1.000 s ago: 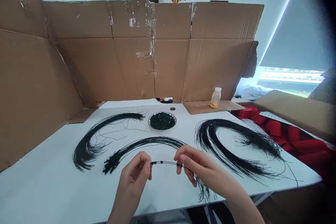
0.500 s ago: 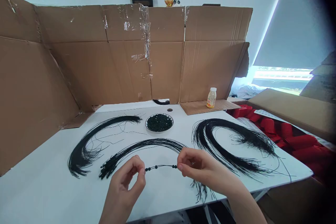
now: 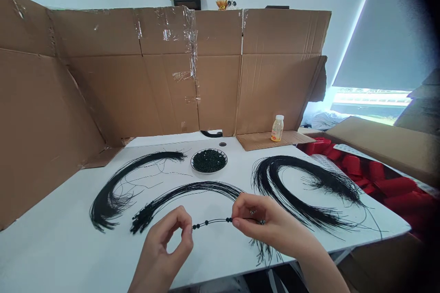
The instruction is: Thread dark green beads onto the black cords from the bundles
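My left hand and my right hand hold the two ends of a thin black cord with a few small black beads on it, just above the white table. Both hands pinch the cord between thumb and fingers. Behind them lies a curved bundle of beaded black cords. A small dish of black beads sits further back in the middle.
Another bundle of black cords curves at the left and a thicker one at the right. Cardboard walls ring the table. A small bottle stands at the back right. Red cups fill a box beside the table.
My hands have drawn slightly closer to me and lower, still holding the beaded cord. The head view has shifted a little to the right and down.
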Available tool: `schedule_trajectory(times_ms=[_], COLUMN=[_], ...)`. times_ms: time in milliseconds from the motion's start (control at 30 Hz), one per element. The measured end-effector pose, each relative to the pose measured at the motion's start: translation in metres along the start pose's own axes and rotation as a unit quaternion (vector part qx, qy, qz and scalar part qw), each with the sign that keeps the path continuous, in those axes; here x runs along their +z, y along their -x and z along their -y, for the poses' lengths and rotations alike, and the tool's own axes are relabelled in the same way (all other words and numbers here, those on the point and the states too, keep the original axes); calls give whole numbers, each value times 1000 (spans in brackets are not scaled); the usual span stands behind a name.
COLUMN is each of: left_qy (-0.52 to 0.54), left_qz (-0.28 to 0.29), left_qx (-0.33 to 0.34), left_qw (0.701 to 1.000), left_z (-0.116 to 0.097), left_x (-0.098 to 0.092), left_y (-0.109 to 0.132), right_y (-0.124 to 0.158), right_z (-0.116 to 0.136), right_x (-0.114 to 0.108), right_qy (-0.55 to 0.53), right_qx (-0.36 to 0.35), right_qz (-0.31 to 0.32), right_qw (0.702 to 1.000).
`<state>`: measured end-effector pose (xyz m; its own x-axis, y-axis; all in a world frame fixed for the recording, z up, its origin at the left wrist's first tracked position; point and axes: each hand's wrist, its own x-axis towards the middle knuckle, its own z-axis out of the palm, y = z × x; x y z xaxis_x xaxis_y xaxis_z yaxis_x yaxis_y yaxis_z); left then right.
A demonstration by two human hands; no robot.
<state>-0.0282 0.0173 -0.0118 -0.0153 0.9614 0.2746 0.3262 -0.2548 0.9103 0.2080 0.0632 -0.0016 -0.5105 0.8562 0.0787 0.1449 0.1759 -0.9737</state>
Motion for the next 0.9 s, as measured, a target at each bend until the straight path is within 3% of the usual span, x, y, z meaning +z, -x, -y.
schedule_trajectory(times_ms=[233, 533, 900], left_qy=[-65, -77, -60], left_qz=[16, 39, 52], left_qx=[29, 55, 37], left_qw=[997, 995, 996], left_z=[4, 7, 7], left_x=[-4, -3, 1], left_y=[-1, -1, -2], right_y=[0, -4, -10], right_z=[-4, -2, -5], right_x=[-1, 8, 20], right_qy=[-4, 8, 0], right_qx=[16, 11, 1], right_qz=[14, 23, 23], right_qw=[1000, 1000, 1000])
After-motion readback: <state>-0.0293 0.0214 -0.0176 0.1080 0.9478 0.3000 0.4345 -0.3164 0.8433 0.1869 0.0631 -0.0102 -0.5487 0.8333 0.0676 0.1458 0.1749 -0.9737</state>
